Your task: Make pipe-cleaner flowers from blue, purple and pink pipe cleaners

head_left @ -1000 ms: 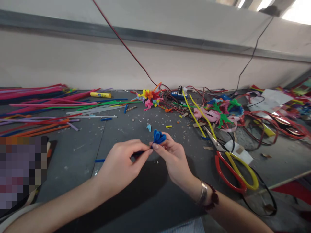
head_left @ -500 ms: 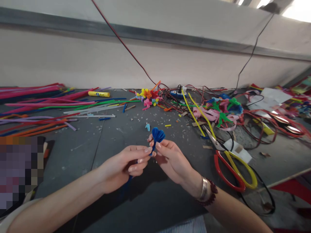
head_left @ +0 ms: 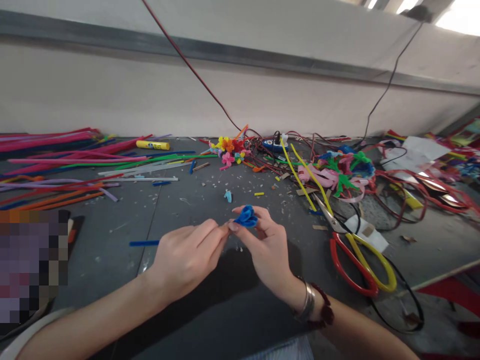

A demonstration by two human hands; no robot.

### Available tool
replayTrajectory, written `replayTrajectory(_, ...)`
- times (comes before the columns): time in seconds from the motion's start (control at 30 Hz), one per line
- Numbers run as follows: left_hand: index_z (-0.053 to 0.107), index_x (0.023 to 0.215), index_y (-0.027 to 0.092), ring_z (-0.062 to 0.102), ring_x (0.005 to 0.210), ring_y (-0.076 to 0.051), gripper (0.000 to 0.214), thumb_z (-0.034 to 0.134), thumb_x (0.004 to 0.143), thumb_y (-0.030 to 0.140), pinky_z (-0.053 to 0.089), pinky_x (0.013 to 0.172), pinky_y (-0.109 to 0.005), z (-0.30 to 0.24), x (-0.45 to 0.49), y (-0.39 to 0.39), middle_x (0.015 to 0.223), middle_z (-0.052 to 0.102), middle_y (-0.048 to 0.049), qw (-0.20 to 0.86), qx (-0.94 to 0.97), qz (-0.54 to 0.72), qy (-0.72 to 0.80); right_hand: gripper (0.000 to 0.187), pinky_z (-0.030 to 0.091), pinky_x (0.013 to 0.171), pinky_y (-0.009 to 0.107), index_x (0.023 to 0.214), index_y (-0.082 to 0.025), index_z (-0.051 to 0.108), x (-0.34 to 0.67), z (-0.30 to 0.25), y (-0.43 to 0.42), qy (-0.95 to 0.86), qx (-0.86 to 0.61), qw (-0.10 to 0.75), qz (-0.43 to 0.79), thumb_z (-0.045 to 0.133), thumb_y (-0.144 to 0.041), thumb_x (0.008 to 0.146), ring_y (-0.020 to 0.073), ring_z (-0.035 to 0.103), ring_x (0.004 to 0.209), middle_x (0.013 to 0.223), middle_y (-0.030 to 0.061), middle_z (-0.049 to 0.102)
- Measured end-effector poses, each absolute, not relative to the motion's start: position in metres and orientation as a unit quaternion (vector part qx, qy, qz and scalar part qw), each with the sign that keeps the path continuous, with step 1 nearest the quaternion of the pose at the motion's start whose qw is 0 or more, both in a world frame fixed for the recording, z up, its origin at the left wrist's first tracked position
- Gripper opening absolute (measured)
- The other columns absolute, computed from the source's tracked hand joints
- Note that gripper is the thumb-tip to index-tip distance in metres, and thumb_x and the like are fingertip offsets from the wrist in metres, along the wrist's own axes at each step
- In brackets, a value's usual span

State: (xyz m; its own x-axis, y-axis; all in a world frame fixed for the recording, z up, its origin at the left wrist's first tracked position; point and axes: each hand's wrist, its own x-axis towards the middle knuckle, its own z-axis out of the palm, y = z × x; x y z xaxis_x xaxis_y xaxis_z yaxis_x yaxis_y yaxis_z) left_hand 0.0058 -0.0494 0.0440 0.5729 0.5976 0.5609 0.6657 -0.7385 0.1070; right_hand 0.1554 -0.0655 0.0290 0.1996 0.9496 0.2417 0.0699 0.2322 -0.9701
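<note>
Blue pipe-cleaner flower [head_left: 246,217] sits right at the top of the grip, a little curled bundle of loops held just above the grey table [head_left: 180,197]; the right hand [head_left: 266,250] has its thumb and fingertips closed around it from below and behind, so it's pinched, not resting on anything; the left hand [head_left: 185,260] comes in from the other side with thumb and forefinger pressed together right against the base of the flower, touching the right hand's fingertips; the blue stem [head_left: 144,243] runs through that closed left hand and its free end pokes out past the knuckles on the far left side; how exactly it's clamped inside the fist, can't tell, fingers hide it; bracelets [head_left: 313,305] on the right wrist, below the grip.

Around the grip: a tiny light-blue scrap [head_left: 228,196] lies just beyond the flower; red-and-yellow scissors [head_left: 362,255] lie to the right of the right hand, near but not touching; finished flowers [head_left: 228,146] are further out ahead, well apart; loose pipe cleaners [head_left: 75,167] and a yellow glue stick [head_left: 152,145] sit far off to the left.
</note>
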Motion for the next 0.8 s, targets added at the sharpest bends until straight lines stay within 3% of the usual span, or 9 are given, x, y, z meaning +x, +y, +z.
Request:
replayTrajectory(0.07, 0.064, 0.076, 0.018, 0.054, 0.055, -0.012, 0.013, 0.052, 0.080, 0.018, 0.035, 0.053, -0.023, 0.048, 0.008, -0.048, 0.065, 0.063, -0.0004, -0.055, -0.865, -0.308, -0.393, 0.003, 0.039, 0.086, 0.034, 0.072, -0.024, 0.069, 0.156, 0.028, -0.064, -0.505, -0.487, 0.596, 0.391, 0.066, -0.026, 0.071, 0.0196, 0.052, 0.095, 0.094, 0.0034, 0.061)
replayTrajectory(0.13, 0.063, 0.073, 0.017, 0.051, 0.052, -0.011, 0.014, 0.053, 0.080, 0.023, 0.035, 0.051, -0.021, 0.056, 0.011, -0.044, 0.060, 0.059, 0.0006, -0.255, -0.807, -0.306, -0.435, 0.005, 0.039, 0.085, 0.034, 0.074, -0.024, 0.069, 0.157, 0.026, -0.063, -0.480, -0.465, 0.599, 0.441, 0.066, -0.026, 0.071, 0.0187, 0.052, 0.094, 0.096, 0.0032, 0.060)
replayTrajectory(0.27, 0.051, 0.057, 0.014, 0.027, 0.037, -0.004, 0.029, 0.054, 0.080, 0.031, 0.022, 0.039, -0.017, 0.061, 0.015, -0.037, 0.044, 0.036, 0.0065, -0.660, -0.575, -0.232, -0.423, 0.009, 0.041, 0.078, 0.028, 0.079, -0.024, 0.070, 0.160, 0.024, -0.058, -0.381, -0.383, 0.594, 0.597, 0.067, -0.026, 0.071, 0.0129, 0.054, 0.080, 0.087, 0.0010, 0.063)
replayTrajectory(0.37, 0.048, 0.058, 0.013, 0.011, 0.037, -0.001, 0.027, 0.058, 0.076, 0.031, 0.013, 0.036, -0.016, 0.053, 0.016, -0.038, 0.050, 0.028, 0.0089, -0.825, -0.393, -0.220, -0.340, 0.004, 0.041, 0.073, 0.023, 0.072, -0.023, 0.070, 0.161, 0.024, -0.056, -0.322, -0.312, 0.569, 0.689, 0.066, -0.024, 0.071, 0.0093, 0.054, 0.074, 0.082, -0.0010, 0.064)
replayTrajectory(0.47, 0.047, 0.058, 0.014, 0.013, 0.036, -0.001, 0.026, 0.058, 0.076, 0.029, 0.016, 0.036, -0.016, 0.047, 0.017, -0.041, 0.050, 0.030, 0.0087, -0.822, -0.392, -0.258, -0.323, 0.009, 0.042, 0.073, 0.021, 0.065, -0.022, 0.069, 0.161, 0.024, -0.055, -0.311, -0.283, 0.553, 0.719, 0.065, -0.022, 0.072, 0.0087, 0.055, 0.077, 0.087, -0.0014, 0.065)
replayTrajectory(0.7, 0.057, 0.063, 0.016, 0.039, 0.040, -0.007, 0.018, 0.058, 0.076, 0.027, 0.030, 0.044, -0.019, 0.060, 0.018, -0.046, 0.042, 0.043, 0.0064, -0.527, -0.632, -0.332, -0.461, 0.002, 0.040, 0.079, 0.028, 0.063, -0.023, 0.069, 0.159, 0.025, -0.056, -0.399, -0.402, 0.600, 0.565, 0.071, -0.023, 0.065, 0.0136, 0.054, 0.081, 0.078, -0.0005, 0.063)
replayTrajectory(0.8, 0.058, 0.065, 0.016, 0.038, 0.040, -0.007, 0.019, 0.056, 0.078, 0.029, 0.027, 0.042, -0.019, 0.058, 0.021, -0.047, 0.043, 0.043, 0.0059, -0.596, -0.588, -0.314, -0.447, 0.007, 0.040, 0.077, 0.025, 0.064, -0.021, 0.069, 0.161, 0.025, -0.054, -0.387, -0.378, 0.594, 0.596, 0.068, -0.027, 0.069, 0.0121, 0.052, 0.081, 0.079, -0.0003, 0.060)
